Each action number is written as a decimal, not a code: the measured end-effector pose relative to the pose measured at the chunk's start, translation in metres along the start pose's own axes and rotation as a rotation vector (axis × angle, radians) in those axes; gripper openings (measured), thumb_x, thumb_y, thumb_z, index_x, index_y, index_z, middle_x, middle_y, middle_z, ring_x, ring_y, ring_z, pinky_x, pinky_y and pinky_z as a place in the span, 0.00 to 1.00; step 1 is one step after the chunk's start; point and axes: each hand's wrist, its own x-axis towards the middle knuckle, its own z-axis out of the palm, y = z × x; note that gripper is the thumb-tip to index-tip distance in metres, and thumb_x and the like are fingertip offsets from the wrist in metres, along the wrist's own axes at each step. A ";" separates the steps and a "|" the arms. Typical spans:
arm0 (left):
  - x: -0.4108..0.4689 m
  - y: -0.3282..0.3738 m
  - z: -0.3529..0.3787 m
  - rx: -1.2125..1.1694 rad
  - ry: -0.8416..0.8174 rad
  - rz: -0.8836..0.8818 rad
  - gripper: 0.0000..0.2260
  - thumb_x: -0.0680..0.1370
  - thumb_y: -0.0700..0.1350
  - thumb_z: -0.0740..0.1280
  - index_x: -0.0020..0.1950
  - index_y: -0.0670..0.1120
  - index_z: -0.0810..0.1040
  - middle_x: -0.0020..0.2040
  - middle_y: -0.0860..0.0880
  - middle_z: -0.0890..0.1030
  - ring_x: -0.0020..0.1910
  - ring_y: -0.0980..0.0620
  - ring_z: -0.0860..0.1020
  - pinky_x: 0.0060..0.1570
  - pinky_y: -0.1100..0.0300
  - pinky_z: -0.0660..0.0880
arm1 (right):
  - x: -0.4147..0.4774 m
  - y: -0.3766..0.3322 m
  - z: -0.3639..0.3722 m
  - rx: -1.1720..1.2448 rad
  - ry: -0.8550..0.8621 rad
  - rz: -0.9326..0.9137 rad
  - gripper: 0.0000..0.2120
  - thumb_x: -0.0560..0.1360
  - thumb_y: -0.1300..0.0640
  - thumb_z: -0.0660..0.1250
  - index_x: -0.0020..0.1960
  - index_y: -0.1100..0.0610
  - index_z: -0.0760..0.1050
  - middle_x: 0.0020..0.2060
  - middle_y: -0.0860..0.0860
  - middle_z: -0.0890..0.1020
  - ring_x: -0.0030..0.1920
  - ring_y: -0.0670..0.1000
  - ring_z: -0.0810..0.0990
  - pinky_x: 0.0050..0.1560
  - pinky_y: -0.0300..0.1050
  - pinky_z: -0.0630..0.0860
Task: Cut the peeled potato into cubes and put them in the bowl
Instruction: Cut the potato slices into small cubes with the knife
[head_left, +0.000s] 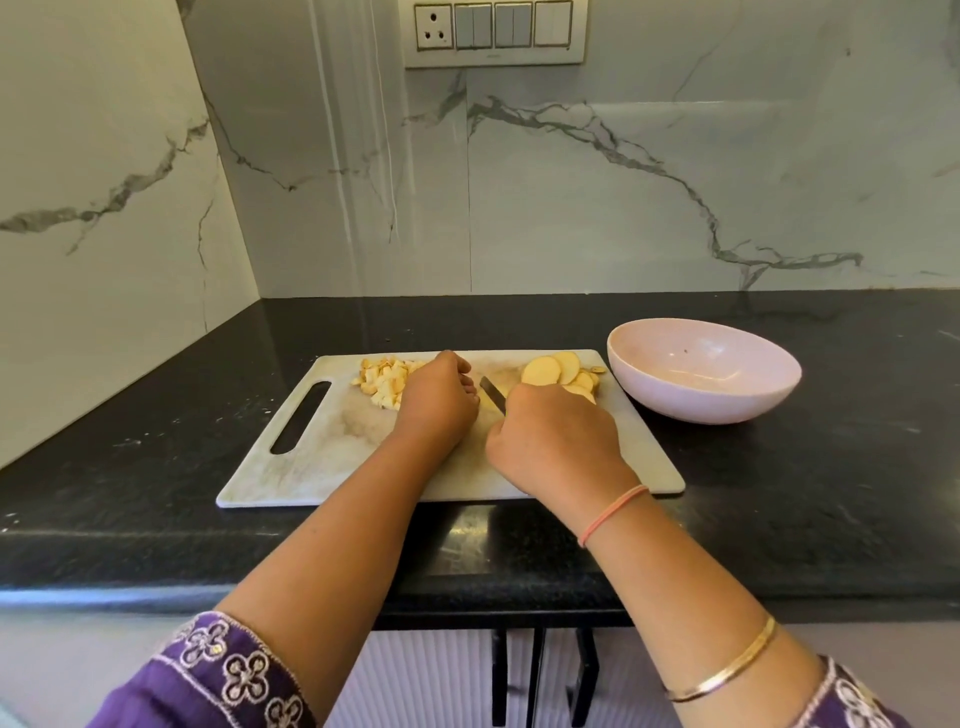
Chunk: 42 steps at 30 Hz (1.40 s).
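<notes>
Now: cutting board (291, 467) under both my hands, its handle slot far left of left hand. Pile of potato cubes (384, 379) just left of left hand (439, 402), touching its far side. Left hand knuckles up, fingers curled down toward board; whether they hold anything, cannot tell. Knife (492, 394) between hands, blade pointing away, handle gripped in fist of right hand (553, 441). Potato slices (561, 371) just beyond right hand. Bowl (727, 400) further right, off board, on counter (156, 493).

A single wide-angle view is taken from head height, tilted forward and down. The black speckled stone counter (156, 467) is seen closely from above, the white rectangular plastic cutting board (311, 467) is framed near centre, and the grey-veined white marble wall (571, 208) is faced squarely.
</notes>
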 end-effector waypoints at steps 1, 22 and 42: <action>-0.001 0.000 0.001 0.003 0.001 0.000 0.13 0.77 0.38 0.66 0.62 0.41 0.73 0.52 0.46 0.81 0.50 0.51 0.79 0.49 0.65 0.73 | -0.001 0.000 0.001 -0.002 0.001 -0.001 0.08 0.78 0.56 0.57 0.52 0.56 0.74 0.39 0.52 0.73 0.40 0.53 0.70 0.37 0.43 0.66; -0.020 0.017 0.000 0.043 -0.022 0.031 0.25 0.75 0.48 0.68 0.70 0.46 0.65 0.59 0.47 0.77 0.53 0.50 0.76 0.48 0.59 0.73 | -0.037 0.026 -0.029 0.079 0.074 0.063 0.15 0.77 0.54 0.56 0.33 0.53 0.61 0.30 0.49 0.69 0.30 0.48 0.65 0.28 0.41 0.58; -0.021 0.016 -0.010 0.150 -0.167 0.155 0.26 0.75 0.46 0.68 0.72 0.50 0.65 0.65 0.50 0.74 0.61 0.52 0.73 0.52 0.63 0.69 | -0.019 0.041 -0.009 0.163 0.017 0.105 0.14 0.77 0.53 0.57 0.33 0.54 0.65 0.30 0.49 0.70 0.34 0.51 0.71 0.29 0.42 0.61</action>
